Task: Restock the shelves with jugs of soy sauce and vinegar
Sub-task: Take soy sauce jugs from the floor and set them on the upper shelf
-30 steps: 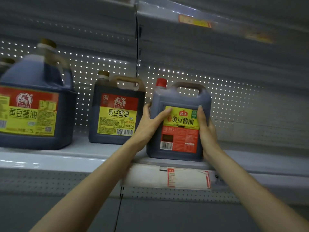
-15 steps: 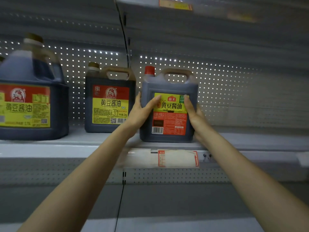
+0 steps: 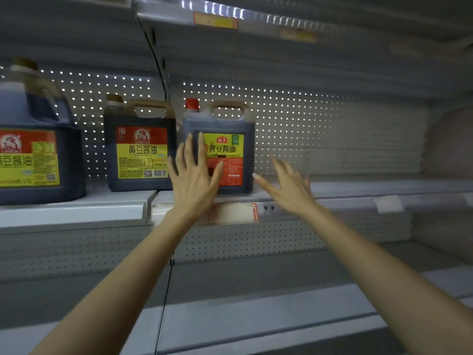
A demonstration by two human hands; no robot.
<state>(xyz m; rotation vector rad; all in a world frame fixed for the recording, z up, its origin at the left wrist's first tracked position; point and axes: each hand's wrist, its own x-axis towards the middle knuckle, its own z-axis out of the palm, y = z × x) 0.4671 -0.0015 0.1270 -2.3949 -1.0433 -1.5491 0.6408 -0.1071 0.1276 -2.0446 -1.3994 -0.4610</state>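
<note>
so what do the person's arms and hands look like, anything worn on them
Both are bare. The left hand and right hand wear no gloves, and no ring, watch or bracelet shows. The left forearm and right forearm are slim, with no sleeve down to the frame's edge. The right hand is motion-blurred, so fine detail there cannot be told.

dim | pinpoint backlight through pegboard [image 3: 281, 116] | motion-blurred right hand [image 3: 286, 185] | edges warped
</note>
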